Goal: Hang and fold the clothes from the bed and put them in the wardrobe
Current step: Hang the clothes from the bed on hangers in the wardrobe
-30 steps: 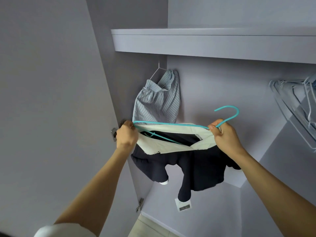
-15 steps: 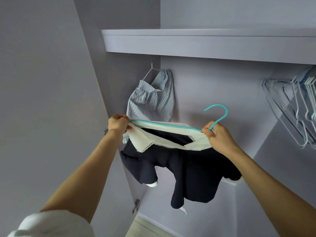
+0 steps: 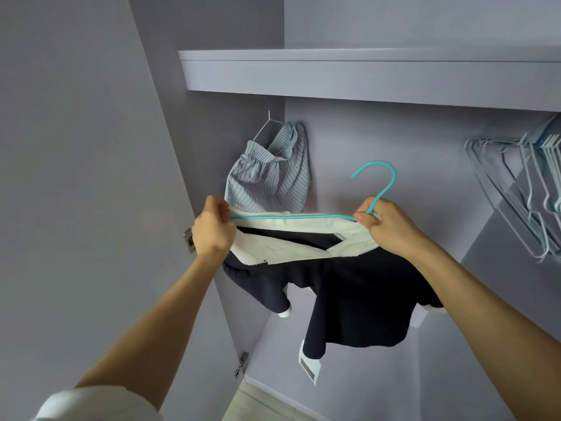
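The left hand pinches the teal hanger's end with the white collar while the right hand grips its neck, the navy dress dangling inside the wardrobe (best level it, then hook the rail beside the striped shorts).

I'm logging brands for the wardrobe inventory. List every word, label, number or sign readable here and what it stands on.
No text can be read.
Paper tag hanging from the hem of the dark garment: has a dark printed patch, too blurred to read.
Small label inside the white collar: marks only, too small to read.
Teal hanger, striped shorts, white hangers: no print visible.
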